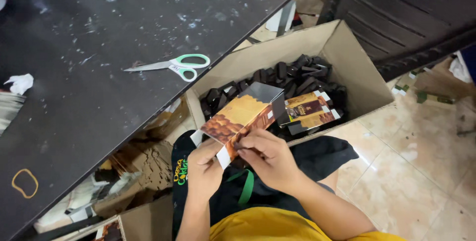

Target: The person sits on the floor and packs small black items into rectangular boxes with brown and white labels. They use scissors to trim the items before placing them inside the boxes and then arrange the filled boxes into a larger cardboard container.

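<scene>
**Head view: two hands folding a printed carton above an open box**

Head-camera frame, looking down past a yellow shirt and a dark apron. The left hand grips the lower end of a brown-and-gold printed carton, fingers curled around its near edge beside a white flap. The right hand meets the same end from the other side, its fingertips pressed against the carton's side panel; both hands are closed on it. The carton tilts up and away from the body, its dark far end raised over a large cardboard box that stands on the tiled floor. Inside the box lies a heap of small dark pieces, with a flat printed carton blank resting on top, just beside the held carton. On the dark worktop to the left lie green-handled scissors, well apart from the hands, and a rubber band near the near edge.
</scene>
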